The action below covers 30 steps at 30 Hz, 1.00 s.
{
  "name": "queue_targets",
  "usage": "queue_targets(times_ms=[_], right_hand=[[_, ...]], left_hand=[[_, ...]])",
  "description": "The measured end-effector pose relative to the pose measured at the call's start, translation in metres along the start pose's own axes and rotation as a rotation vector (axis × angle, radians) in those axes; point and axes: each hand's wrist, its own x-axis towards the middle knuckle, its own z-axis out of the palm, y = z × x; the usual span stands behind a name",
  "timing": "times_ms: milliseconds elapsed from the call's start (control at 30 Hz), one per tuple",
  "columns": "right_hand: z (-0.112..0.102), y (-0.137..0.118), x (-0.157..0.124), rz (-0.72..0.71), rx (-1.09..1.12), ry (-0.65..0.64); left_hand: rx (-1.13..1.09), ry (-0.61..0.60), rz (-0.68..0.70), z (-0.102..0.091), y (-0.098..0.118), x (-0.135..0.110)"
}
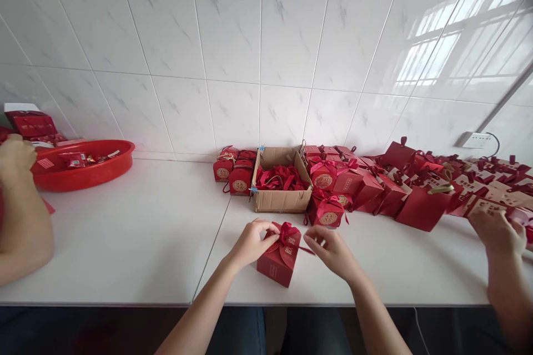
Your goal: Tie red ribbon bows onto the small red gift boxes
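Note:
A red gift box (278, 263) with gold lettering stands near the front of the white table, a red ribbon bow (288, 233) on its top. My left hand (256, 241) is at the bow's left side, thumb and forefinger pinching the ribbon. To the right of the box is my right hand (328, 249), its fingers loosely curled and slightly apart. A ribbon tail (307, 250) sticks out just below its fingertips, seemingly not held.
Behind the box stands a cardboard carton (283, 201) of red ribbons. Finished-looking red boxes (328, 217) and many red bags (422, 208) line the right. A red basin (91, 172) is at left. Other people's arms (25, 227) reach in from both sides.

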Motion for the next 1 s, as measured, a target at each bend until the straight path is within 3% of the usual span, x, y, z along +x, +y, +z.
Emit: queue_targets(times_ms=[67, 133, 267, 367, 533, 733, 833, 1000], right_hand=[[0.004, 0.002, 0.012, -0.171, -0.078, 0.067], [0.012, 0.006, 0.023, -0.277, -0.121, -0.013], [0.022, 0.009, 0.032, -0.355, -0.323, -0.024], [0.017, 0.002, 0.029, -0.412, -0.438, -0.021], [0.006, -0.012, 0.029, -0.371, -0.307, -0.173], [0.012, -0.007, 0.042, -0.452, -0.141, -0.277], [0.013, -0.001, 0.044, -0.482, -0.116, -0.271], [0.014, 0.006, 0.044, -0.557, -0.126, -0.289]], left_hand=[[0.015, -0.010, 0.001, -0.002, 0.003, 0.001], [0.025, -0.028, 0.004, -0.003, 0.006, 0.002], [0.030, -0.068, -0.001, -0.005, 0.009, 0.003], [0.051, -0.095, 0.009, -0.006, 0.011, 0.004], [0.112, -0.154, 0.053, -0.008, 0.016, 0.007], [0.095, -0.187, 0.029, -0.014, 0.018, 0.007], [0.019, -0.218, 0.025, -0.015, 0.014, 0.004], [0.005, -0.155, 0.023, -0.009, 0.003, 0.001]])
